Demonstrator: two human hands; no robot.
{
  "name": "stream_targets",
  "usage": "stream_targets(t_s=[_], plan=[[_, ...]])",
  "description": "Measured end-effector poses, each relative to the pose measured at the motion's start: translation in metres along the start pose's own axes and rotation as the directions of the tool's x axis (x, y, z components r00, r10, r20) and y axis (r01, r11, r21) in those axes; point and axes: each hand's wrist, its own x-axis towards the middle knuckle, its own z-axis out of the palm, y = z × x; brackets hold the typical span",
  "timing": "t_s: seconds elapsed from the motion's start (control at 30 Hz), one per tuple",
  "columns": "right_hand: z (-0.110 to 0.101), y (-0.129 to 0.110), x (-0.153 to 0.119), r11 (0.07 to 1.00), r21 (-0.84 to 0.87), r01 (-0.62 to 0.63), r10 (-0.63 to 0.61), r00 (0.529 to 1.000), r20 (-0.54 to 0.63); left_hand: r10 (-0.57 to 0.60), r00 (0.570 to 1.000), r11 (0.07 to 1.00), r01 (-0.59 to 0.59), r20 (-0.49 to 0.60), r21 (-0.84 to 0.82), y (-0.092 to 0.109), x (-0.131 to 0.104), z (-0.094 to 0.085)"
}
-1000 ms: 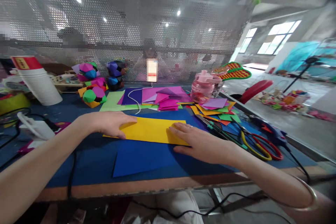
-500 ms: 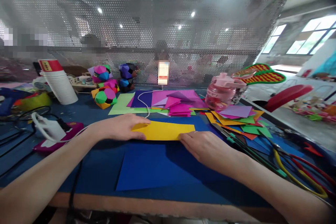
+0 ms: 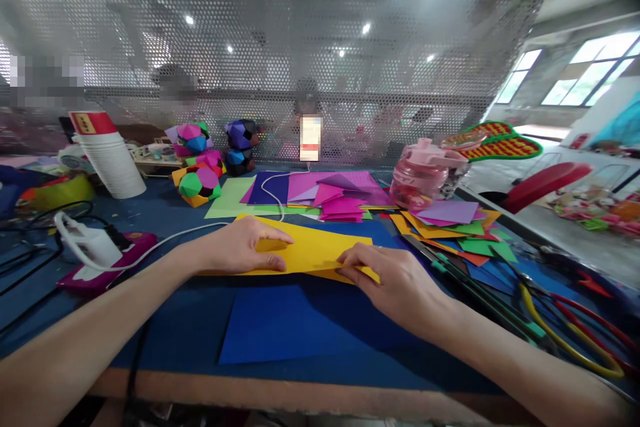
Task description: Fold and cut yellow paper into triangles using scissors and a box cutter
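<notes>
A sheet of yellow paper (image 3: 313, 247) lies folded across the middle, over blue paper. Its near right side shows a second layer sticking out underneath. My left hand (image 3: 240, 247) rests on the left part of the yellow paper, its thumb and forefinger stretched out and apart. Its other fingers are mostly hidden. At the right, my right hand (image 3: 387, 273) pinches the near edge of the yellow paper between thumb and fingers. Nearest to me lies a blue sheet (image 3: 285, 327), flat on the table.
Magenta paper pieces (image 3: 345, 200) lie behind the hands, below a lit phone (image 3: 310, 138). To the right are a pink jar (image 3: 420, 173), coloured scraps (image 3: 450, 223) and scissors (image 3: 575, 333). Paper cups (image 3: 113, 160), a power strip (image 3: 130, 253) and paper balls (image 3: 197, 183) stand left.
The yellow paper has spread out to the left and shows a loose layer at the right. My left hand has shifted slightly left; my right hand now grips the near edge.
</notes>
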Motion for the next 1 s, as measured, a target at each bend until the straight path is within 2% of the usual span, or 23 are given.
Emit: stream_targets(t_s=[0.1, 0.2, 0.27, 0.37, 0.47, 0.57, 0.63, 0.83, 1.0], plan=[[0.0, 0.0, 0.0, 0.999, -0.032, -0.037, 0.033, 0.993, -0.117, 0.044, 0.999, 0.998, -0.043, 0.014, -0.038, 0.003, -0.003, -0.005], [-0.001, 0.001, 0.001, 0.998, -0.056, 0.006, -0.016, 0.984, -0.179, 0.133, 0.991, 0.991, -0.133, 0.032, -0.022, 0.007, -0.005, -0.006], [-0.002, 0.0, 0.002, 0.996, -0.061, 0.066, -0.078, 0.976, -0.205, 0.214, 0.976, 0.972, -0.216, 0.025, 0.098, 0.008, -0.004, -0.004], [-0.004, -0.003, 0.002, 0.985, -0.063, 0.158, -0.169, 0.961, -0.221, 0.33, 0.942, 0.885, -0.287, -0.059, 0.366, 0.004, -0.001, 0.003], [-0.006, -0.006, 0.002, 0.98, -0.055, 0.191, -0.198, 0.953, -0.228, 0.402, 0.891, 0.827, -0.254, -0.211, 0.502, 0.0, 0.002, 0.005], [-0.006, -0.005, 0.002, 0.992, -0.032, 0.122, -0.126, 0.965, -0.228, 0.453, 0.82, 0.826, -0.237, -0.351, 0.512, 0.001, 0.002, 0.004], [-0.006, -0.003, 0.002, 0.997, -0.001, 0.073, -0.071, 0.97, -0.233, 0.466, 0.789, 0.834, -0.239, -0.401, 0.497, 0.002, 0.001, 0.003], [-0.007, -0.002, 0.005, 0.994, 0.037, 0.098, -0.084, 0.957, -0.277, 0.453, 0.783, 0.849, -0.233, -0.427, 0.474, 0.0, 0.001, 0.005], [-0.013, -0.005, 0.004, 0.976, 0.024, 0.216, -0.199, 0.932, -0.304, 0.438, 0.768, 0.85, -0.184, -0.468, 0.493, -0.002, 0.001, -0.001]])
